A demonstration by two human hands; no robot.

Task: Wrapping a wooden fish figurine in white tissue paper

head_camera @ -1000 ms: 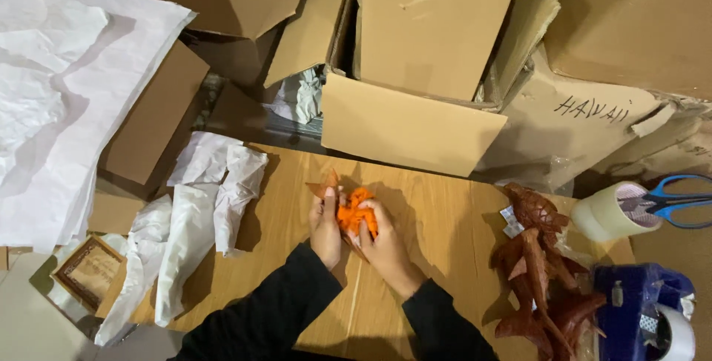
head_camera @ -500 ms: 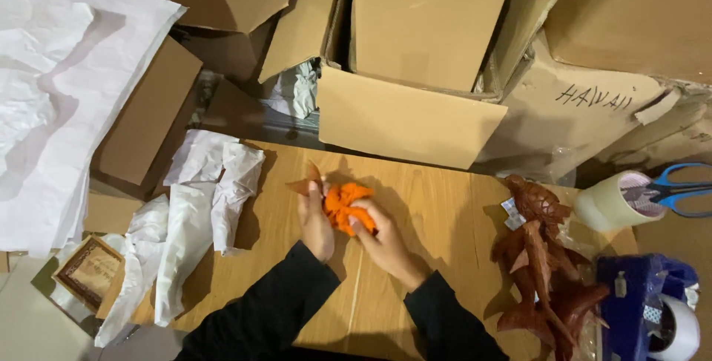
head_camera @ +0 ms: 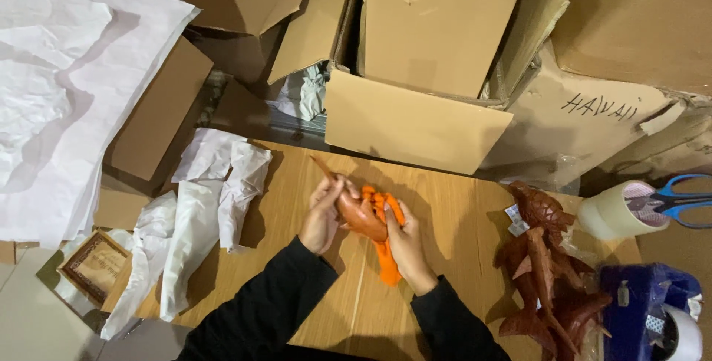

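Over the wooden table (head_camera: 452,212), my left hand (head_camera: 323,216) and my right hand (head_camera: 406,246) together hold a small brown carved wooden figure (head_camera: 356,212) with a thin pointed end sticking up to the left. An orange cloth (head_camera: 386,246) is bunched around the figure and hangs down past my right hand. Both arms wear black sleeves.
Crumpled white paper sheets (head_camera: 211,198) lie left of my hands. Brown carved wooden fish figures (head_camera: 545,257) stand at the right, beside a tape roll (head_camera: 615,209), blue scissors (head_camera: 678,201) and a blue tape dispenser (head_camera: 649,305). Open cardboard boxes (head_camera: 423,64) crowd the back. A small framed picture (head_camera: 93,264) sits lower left.
The hands have lifted slightly and drawn the figure out of the orange cloth, so more brown wood shows and the cloth now trails downward.
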